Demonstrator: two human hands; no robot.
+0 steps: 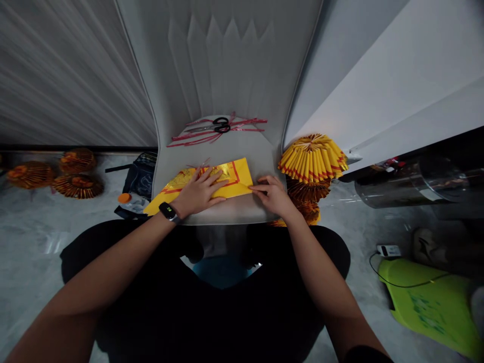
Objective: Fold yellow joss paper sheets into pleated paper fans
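Yellow paper (242, 171) with red borders and shiny gold print lies on the grey chair seat (242, 212). My left hand (202, 191) rests flat on it with the fingers spread, a dark band on the wrist. At the paper's right end, my right hand (273, 194) pinches the lower corner between thumb and fingers. Behind the paper, black-handled scissors (221, 125) lie on several pink-red strips of ribbon (247, 122). Part of the paper is hidden under my left hand.
Pleated yellow paper fans (313, 159) are stacked right of the chair. More gold pleated bundles (77, 185) sit on the floor at left, near a dark bag (142, 174) and an orange-capped bottle (132, 201). A green plastic stool (427, 302) and a cable are at right.
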